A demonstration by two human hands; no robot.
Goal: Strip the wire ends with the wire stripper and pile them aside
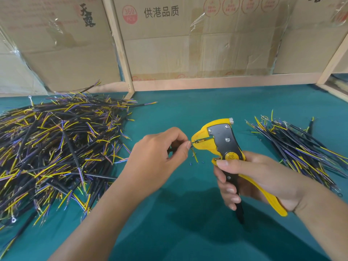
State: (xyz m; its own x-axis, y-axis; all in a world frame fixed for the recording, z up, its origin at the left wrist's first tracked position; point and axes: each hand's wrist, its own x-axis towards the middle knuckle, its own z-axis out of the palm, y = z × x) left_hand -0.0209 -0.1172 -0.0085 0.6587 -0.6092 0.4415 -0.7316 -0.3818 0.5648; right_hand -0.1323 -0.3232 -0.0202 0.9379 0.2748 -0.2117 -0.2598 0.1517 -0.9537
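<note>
Head view: left hand pinches 1 wire into the wire stripper, gripped by the right hand mid-table. Small pile at the right edge — likely done; big heap at the left edge — likely left.

Left hand pinching wire at stripper nose — right hand round handles.

Teal-covered table (cardboard-backed): big wire pile left, smaller pile right.
</note>
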